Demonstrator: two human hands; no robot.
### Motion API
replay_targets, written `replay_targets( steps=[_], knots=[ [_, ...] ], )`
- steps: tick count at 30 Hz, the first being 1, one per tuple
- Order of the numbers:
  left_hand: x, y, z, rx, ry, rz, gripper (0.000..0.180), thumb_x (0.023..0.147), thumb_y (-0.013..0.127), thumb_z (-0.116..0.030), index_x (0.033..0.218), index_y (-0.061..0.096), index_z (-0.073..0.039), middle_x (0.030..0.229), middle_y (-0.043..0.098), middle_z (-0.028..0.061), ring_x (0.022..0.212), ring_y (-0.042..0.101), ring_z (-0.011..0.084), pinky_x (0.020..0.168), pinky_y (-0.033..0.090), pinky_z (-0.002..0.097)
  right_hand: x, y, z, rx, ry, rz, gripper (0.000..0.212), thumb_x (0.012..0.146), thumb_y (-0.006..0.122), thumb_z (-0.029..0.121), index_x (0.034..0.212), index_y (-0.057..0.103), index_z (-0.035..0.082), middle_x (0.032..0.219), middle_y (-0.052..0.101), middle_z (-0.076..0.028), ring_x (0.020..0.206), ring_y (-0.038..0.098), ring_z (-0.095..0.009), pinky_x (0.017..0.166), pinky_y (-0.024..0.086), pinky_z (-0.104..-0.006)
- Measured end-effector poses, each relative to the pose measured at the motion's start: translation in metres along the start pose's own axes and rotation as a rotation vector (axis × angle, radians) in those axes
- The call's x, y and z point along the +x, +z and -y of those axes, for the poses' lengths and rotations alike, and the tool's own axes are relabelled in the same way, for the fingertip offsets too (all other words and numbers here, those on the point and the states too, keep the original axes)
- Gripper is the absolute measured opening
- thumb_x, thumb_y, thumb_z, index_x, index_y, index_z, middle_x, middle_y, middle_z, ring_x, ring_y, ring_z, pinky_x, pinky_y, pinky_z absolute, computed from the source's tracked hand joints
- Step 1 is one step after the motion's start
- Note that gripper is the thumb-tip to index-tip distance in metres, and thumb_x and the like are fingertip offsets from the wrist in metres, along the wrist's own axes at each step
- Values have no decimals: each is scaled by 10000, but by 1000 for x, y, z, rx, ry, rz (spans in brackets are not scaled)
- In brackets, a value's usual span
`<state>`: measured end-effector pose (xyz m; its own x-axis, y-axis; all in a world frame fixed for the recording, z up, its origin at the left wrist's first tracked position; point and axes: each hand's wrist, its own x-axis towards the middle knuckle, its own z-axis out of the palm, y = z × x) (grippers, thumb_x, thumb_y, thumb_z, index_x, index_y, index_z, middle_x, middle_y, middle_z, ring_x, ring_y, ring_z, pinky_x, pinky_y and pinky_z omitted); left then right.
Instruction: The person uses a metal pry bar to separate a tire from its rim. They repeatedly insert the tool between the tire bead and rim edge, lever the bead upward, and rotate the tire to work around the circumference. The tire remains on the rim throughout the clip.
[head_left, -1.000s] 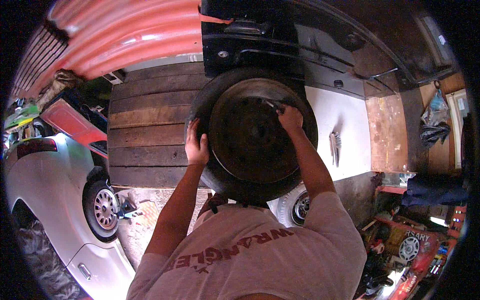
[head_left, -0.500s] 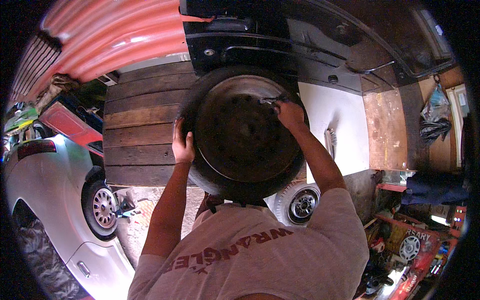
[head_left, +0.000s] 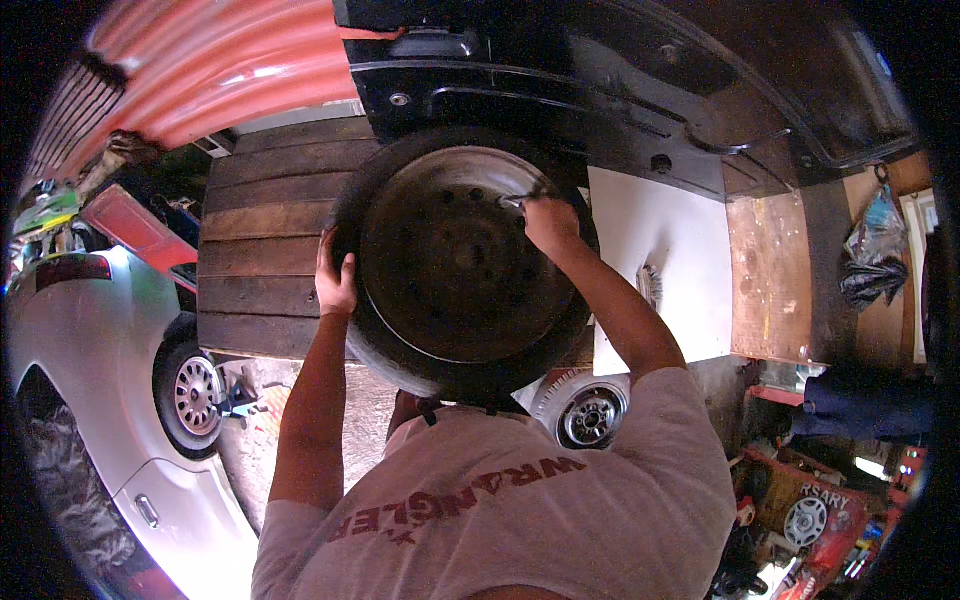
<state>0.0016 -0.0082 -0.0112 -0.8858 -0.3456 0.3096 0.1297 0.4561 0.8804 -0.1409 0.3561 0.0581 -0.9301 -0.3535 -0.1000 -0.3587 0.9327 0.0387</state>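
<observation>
A wheel (head_left: 455, 290), a dark steel rim inside a black tyre (head_left: 350, 305), stands before me in front of a dark panel. My left hand (head_left: 336, 278) lies along the tyre's left edge, fingers stretched out and thumb apart. At the upper right of the rim, my right hand (head_left: 548, 225) is closed, its fingertips against the rim's face. A small grey-white thing (head_left: 512, 200) pokes out from those fingers; its kind is too small to make out. The upper rim looks lighter than its dark middle.
Left of the wheel are wooden planks (head_left: 265, 220); a white board (head_left: 690, 270) is on the right. Another wheel (head_left: 590, 415) lies below it. A silver car (head_left: 120, 350) stands at the left. A plastic bag (head_left: 872, 235) hangs at the far right.
The wheel and both hands sit a little further left in the view, as does most of the surroundings. My right hand has shifted slightly inward along the upper rim. The left keeps its place on the tyre.
</observation>
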Motion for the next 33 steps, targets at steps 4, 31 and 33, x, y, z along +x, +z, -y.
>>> replay_targets(
  steps=[4,31,33],
  knots=[
    [-2,-3,0,58,38,-10,547,911,536,-300,1349,429,9,1394,447,196,1364,330,351,1116,257,403,-8,-21,13,118,-65,-74,215,858,597,227,1017,660,97,850,671,-174,753,662,-347,671,540,-463],
    [-4,-2,-13,221,7,17,577,881,580,-310,1362,423,-34,1437,382,214,1360,336,348,1105,294,404,-25,-43,-24,117,-150,5,268,816,591,152,1072,667,125,935,668,-165,819,658,-347,735,530,-463],
    [-3,-2,-17,237,2,36,573,881,580,-309,1362,426,-38,1433,385,217,1360,337,349,1104,296,403,-26,-23,-12,125,-174,34,247,821,588,149,1053,667,115,933,667,-167,816,657,-351,731,530,-468]
  ],
)
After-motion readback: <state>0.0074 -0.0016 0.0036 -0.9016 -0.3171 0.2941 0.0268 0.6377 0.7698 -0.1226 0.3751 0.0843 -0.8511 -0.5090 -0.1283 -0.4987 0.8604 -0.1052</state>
